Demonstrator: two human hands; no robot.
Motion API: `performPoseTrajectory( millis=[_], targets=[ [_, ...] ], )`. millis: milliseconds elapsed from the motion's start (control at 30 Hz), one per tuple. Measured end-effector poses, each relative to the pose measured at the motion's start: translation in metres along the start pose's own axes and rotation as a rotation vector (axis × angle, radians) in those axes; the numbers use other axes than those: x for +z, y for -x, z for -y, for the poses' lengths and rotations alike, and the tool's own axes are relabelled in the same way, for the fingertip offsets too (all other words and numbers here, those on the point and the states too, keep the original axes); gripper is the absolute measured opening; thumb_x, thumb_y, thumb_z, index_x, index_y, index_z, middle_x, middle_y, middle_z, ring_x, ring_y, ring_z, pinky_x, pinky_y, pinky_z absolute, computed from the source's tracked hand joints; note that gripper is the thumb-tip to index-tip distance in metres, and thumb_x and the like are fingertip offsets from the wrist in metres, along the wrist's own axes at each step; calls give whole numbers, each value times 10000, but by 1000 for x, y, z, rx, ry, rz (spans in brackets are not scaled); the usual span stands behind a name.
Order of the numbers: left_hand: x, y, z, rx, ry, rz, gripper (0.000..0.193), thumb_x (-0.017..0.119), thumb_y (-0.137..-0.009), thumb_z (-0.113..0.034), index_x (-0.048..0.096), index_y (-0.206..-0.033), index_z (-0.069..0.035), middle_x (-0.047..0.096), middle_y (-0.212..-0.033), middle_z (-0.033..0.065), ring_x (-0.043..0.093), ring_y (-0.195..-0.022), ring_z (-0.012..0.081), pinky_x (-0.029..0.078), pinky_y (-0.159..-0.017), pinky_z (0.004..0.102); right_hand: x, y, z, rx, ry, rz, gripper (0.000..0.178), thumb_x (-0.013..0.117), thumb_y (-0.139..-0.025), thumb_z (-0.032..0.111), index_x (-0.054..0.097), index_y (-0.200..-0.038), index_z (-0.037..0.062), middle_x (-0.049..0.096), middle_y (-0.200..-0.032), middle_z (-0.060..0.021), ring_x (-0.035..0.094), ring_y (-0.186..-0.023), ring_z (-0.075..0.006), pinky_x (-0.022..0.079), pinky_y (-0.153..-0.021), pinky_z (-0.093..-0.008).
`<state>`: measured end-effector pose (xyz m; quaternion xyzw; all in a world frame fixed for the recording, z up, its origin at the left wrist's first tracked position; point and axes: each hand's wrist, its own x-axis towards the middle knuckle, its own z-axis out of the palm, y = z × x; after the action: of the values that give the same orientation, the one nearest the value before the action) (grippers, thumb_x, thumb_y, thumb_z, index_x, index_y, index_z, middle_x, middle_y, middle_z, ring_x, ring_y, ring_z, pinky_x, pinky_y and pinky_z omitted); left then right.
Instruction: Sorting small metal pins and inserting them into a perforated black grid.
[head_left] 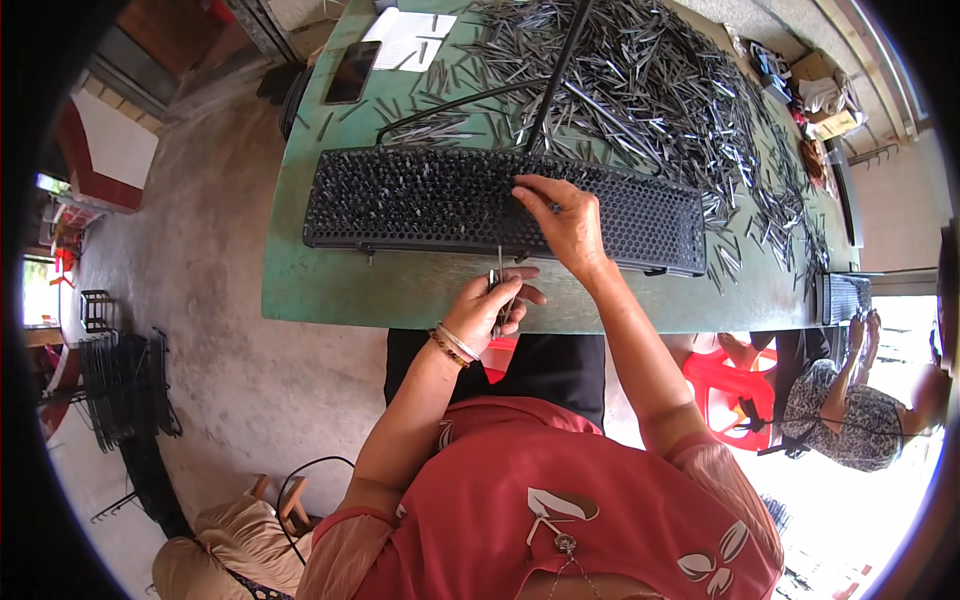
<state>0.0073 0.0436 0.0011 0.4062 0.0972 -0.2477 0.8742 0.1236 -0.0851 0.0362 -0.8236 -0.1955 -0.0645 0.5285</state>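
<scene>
A long black perforated rack (640,222) lies across the green table in front of me. Thin dark strips stand up from its holes over the left and middle part, while bare round holes show on the right. My left hand (492,302), just below the rack's front edge, is closed around several thin metal strips (500,272) that point upward. Over the rack's middle, my right hand (566,222) has thumb and forefinger pinched together at the holes. Whatever is between those fingertips is too small to make out.
A wide heap of loose dark strips (650,80) covers the far right of the table (320,290). A black bent frame (548,100) rises behind the rack. A phone (353,73) and paper (400,28) lie far left. Another person (850,415) sits at right near a red stool (728,395).
</scene>
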Motion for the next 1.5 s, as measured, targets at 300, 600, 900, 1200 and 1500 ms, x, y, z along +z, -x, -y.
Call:
performPoseTrajectory(
  millis=[300,600,900,1200,1500],
  targets=[
    [3,-1,2,-15,5,-19,324,462,-945,-229,534,-1183,-21,618,-890,91,433,-594,41,331,-450,177,8,3,-9,-94,43,-34,189,685,-796,114,680,-971,43,675,-840,-114,633,-714,-167,486,-662,-265],
    [3,0,3,-21,9,-29,315,467,-943,-227,542,-1163,-15,620,-887,100,435,-593,44,333,-447,178,11,8,-6,-146,146,-100,180,694,-773,86,690,-952,60,681,-832,-96,611,-708,-191,473,-684,-288],
    [5,0,5,-27,4,-25,323,464,-943,-227,541,-1166,-6,622,-884,97,434,-586,44,339,-455,183,8,6,-8,-284,188,-83,171,691,-771,74,692,-942,62,681,-817,-73,580,-670,-189,445,-686,-289],
    [4,0,5,-28,-16,-26,329,459,-947,-238,543,-1166,-7,624,-885,92,430,-581,39,333,-453,181,9,6,-15,-200,110,-19,154,665,-798,89,690,-948,58,685,-841,-61,599,-740,-176,432,-747,-288],
    [4,0,4,-32,-3,2,305,468,-947,-229,551,-1154,-20,629,-886,74,445,-598,26,351,-467,174,11,13,-12,-381,342,-4,203,658,-786,114,677,-981,65,612,-1121,-69,548,-982,-246,404,-845,-343]
  ],
)
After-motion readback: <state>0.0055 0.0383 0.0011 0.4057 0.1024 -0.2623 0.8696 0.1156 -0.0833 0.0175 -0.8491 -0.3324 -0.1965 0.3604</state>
